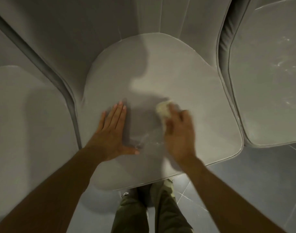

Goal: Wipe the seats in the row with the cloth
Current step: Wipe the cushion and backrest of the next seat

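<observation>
Fingers (pixel 175 113) of right hand (pixel 179 137) grip cloth (pixel 162 109) on seat (pixel 185 73)

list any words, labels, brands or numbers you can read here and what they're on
None: no readable text on the grey padded middle seat, the grey padded seat to its right, the pale crumpled cloth in the right hand, or the grey tiled floor. The white marks on that right seat are smears, not letters.

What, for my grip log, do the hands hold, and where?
Right hand holds the cloth, bunched under its fingers; left hand lies flat on the seat, empty.
</observation>
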Demonstrator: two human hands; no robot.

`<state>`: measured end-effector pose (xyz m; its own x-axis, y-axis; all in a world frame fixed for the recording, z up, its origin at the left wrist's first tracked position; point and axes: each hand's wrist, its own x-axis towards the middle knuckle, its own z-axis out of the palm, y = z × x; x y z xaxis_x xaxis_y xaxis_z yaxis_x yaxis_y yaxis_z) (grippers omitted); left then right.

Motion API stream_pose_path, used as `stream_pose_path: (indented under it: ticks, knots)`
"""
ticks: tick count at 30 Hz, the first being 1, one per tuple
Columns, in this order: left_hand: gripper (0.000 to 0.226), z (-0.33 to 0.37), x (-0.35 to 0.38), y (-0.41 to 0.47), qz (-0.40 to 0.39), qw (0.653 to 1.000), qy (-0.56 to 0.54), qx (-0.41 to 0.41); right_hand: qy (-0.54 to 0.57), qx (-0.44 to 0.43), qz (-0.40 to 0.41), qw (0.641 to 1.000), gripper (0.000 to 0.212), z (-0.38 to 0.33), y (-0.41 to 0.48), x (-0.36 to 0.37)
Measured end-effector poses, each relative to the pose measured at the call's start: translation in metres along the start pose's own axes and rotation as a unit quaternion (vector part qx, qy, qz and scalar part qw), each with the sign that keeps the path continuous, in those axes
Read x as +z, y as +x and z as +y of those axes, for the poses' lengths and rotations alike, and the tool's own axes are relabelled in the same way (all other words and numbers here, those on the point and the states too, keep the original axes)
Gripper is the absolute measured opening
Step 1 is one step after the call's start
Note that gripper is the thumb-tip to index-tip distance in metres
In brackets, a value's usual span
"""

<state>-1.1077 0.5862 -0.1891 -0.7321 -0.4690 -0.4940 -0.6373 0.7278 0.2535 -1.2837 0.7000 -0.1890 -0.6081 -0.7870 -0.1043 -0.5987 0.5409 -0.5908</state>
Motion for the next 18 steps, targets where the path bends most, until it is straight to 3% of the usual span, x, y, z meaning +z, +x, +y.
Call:
stream_pose_path:
  ticks: [3,6,11,14,18]
  knots:
    - [0.134,-0.022,0.009,-0.025,-0.031,0.999,0.009,-0.021,-0.036,0.042,0.116,0.992,0.05,0.043,0.005,-0.03]
    - [0.135,-0.038,0.025,-0.049,-0.029,0.999,0.007,-0.028,-0.072,0.075,0.094,0.99,0.055,0.056,-0.007,-0.012]
    - [0.14,-0.044,0.045,-0.061,0.013,0.999,-0.03,-0.039,-0.112,-0.016,0.071,0.991,0.048,-0.034,-0.071,0.073]
    - [0.143,-0.044,0.046,-0.063,0.04,0.998,-0.03,-0.036,-0.055,-0.018,0.046,0.997,0.049,-0.06,-0.079,0.083]
    - [0.142,-0.05,0.043,-0.075,0.04,0.997,-0.034,-0.054,0.004,0.036,0.121,0.992,0.05,-0.03,-0.056,0.044]
